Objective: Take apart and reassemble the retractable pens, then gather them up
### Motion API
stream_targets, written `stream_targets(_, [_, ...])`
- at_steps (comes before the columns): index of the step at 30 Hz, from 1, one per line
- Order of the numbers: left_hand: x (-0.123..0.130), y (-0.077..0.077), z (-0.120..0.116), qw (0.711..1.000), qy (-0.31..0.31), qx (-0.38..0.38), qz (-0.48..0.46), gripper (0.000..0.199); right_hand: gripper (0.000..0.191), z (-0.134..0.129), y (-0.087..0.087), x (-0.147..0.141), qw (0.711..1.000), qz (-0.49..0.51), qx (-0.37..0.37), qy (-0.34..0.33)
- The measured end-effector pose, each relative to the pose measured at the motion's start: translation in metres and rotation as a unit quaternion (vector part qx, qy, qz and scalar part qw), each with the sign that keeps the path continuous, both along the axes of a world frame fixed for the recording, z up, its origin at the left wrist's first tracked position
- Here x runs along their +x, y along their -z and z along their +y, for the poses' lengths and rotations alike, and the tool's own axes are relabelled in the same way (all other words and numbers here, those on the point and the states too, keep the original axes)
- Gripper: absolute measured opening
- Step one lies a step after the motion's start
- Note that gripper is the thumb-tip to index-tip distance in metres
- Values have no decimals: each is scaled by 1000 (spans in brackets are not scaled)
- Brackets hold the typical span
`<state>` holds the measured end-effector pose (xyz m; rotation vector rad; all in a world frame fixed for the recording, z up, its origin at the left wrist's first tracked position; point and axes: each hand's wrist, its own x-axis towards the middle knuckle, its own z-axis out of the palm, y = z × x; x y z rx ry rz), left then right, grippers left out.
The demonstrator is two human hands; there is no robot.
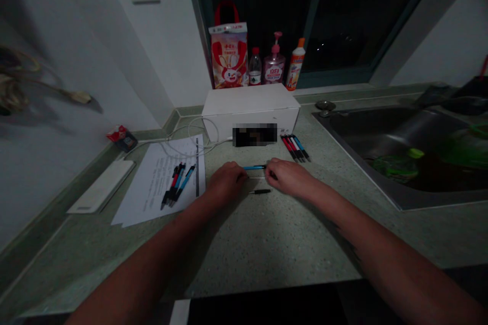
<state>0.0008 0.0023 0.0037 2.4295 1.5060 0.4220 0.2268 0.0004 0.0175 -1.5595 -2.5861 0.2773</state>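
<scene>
My left hand (229,180) and my right hand (287,176) face each other low over the counter, fingers of both pinched together. A blue pen barrel (253,167) with a black end spans the gap between them. Just nearer than the barrel, a thin pale rod like a pen refill (256,178) runs between the fingertips. Each hand is closed on a pen part, but the fingers hide which piece is in which grip. Closer to me, a black pen grip piece (262,191) with a thin pale end lies loose on the counter.
Several pens (295,148) lie in a row by the white box (249,104). More pens (178,184) rest on printed sheets (147,183) at left. A dark, blurred-out object (254,135) with a cable sits before the box. The sink (381,195) is at right.
</scene>
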Motion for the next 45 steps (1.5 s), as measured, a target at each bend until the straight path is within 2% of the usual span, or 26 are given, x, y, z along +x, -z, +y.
stream_targets(9, [-7,4,2,1000,15,19,-11,18,15,1,2,1,1000,4,5,5])
stream_targets(21, [5,3,-6,998,36,42,11,16,12,-4,5,-11,1000,25,7,-13])
stream_targets(28, [1,4,0,998,-21,58,-22,17,27,5,8,-6,991,76,110,-23])
stream_targets(33, [0,4,3,998,-35,45,-12,15,24,11,17,-9,995,26,97,-30])
stream_targets(45, [-9,12,10,996,-67,50,-43,18,23,7,7,-10,996,3,84,-11])
